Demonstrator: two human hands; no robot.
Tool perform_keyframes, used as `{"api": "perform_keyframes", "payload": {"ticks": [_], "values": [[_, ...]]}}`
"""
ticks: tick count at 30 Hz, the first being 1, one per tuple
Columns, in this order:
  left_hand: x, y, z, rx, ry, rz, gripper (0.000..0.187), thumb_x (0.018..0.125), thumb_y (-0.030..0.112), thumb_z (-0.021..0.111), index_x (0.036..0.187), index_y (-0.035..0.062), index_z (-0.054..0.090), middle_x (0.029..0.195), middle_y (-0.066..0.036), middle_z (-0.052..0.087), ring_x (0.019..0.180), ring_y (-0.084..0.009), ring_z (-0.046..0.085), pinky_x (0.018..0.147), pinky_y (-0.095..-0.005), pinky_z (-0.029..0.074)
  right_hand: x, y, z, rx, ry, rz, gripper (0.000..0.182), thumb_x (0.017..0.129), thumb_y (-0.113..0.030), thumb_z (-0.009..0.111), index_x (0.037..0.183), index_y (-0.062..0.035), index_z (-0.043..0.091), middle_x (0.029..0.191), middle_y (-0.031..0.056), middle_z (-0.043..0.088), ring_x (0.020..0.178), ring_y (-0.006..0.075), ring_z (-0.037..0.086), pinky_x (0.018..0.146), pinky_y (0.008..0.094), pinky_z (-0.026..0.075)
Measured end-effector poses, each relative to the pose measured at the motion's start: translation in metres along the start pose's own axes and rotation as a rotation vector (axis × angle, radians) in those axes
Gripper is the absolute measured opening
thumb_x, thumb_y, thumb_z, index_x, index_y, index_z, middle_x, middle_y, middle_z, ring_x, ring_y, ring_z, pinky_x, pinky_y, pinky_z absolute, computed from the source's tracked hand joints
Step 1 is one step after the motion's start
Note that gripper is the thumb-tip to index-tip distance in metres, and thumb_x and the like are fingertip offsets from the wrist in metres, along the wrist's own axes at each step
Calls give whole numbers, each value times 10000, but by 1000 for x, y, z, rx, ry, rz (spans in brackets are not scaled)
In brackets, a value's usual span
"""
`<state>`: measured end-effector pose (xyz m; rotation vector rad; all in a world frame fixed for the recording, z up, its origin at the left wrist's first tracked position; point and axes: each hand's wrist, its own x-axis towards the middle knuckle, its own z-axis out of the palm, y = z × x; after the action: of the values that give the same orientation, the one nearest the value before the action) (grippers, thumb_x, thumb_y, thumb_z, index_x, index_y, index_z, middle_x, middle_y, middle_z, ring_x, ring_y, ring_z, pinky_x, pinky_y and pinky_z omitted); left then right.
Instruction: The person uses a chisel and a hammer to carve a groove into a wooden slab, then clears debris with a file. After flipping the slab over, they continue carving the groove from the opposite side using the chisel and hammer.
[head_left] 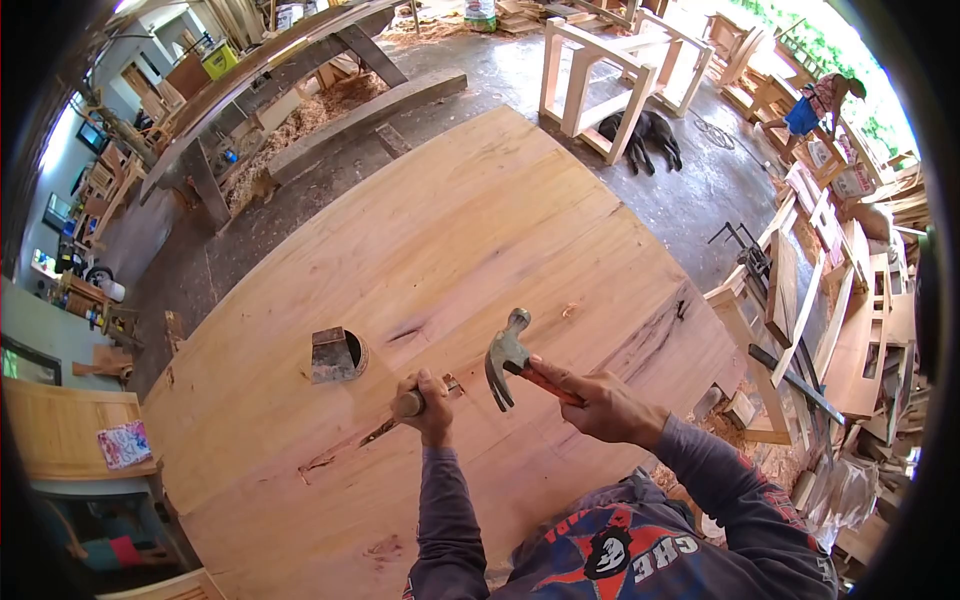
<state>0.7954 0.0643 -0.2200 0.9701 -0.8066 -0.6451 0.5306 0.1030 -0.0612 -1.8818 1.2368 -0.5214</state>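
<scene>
My left hand (432, 405) is closed around a tool with a round wooden handle (408, 404), held over a large wooden panel (450, 250). The tool's lower end is mostly hidden by the hand, beside a small cut recess (454, 386) in the wood. To the right, my right hand (615, 405) grips a claw hammer (512, 352) by its orange handle, with the steel head raised above the panel. A round container with a flat rectangular piece on it (338, 355) sits on the panel, left of my left hand. Dark cracks mark the wood nearby.
Beyond the panel stand a pale wooden frame (590, 85), a dark dog lying on the floor (645, 140) and a long workbench (290, 70). A person (815, 110) bends at the upper right. Lumber and a metal clamp (755, 265) are at the right.
</scene>
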Motion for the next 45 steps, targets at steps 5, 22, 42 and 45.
{"api": "perform_keyframes", "payload": {"ticks": [5,22,42,45], "values": [[0,6,7,40,0,19,315,970,46,635,703,51,468,576,-51,564,465,-112,534,445,-279,441,-2,1,0,10,-4,-8,794,832,-28,567,1580,-209,373,763,254,628,638,434,613,634,488,502],[-1,2,8,201,-57,143,302,959,31,631,708,58,464,554,-32,553,458,-89,518,442,-267,437,3,-5,-5,34,12,-61,794,838,-6,579,1582,-190,373,761,240,614,662,419,620,642,469,504],[-13,-50,-11,321,-128,73,144,912,99,745,833,39,641,702,-15,616,600,-108,559,544,-319,438,56,-67,-5,-255,-26,-485,787,860,21,573,1573,-253,386,732,134,572,551,301,576,504,449,471],[9,-39,-34,173,50,57,195,939,124,678,799,62,557,586,-5,526,523,-103,506,509,-289,434,56,-99,-32,-199,79,-559,756,843,46,644,1548,-146,448,758,95,572,594,245,591,549,389,507]]}}
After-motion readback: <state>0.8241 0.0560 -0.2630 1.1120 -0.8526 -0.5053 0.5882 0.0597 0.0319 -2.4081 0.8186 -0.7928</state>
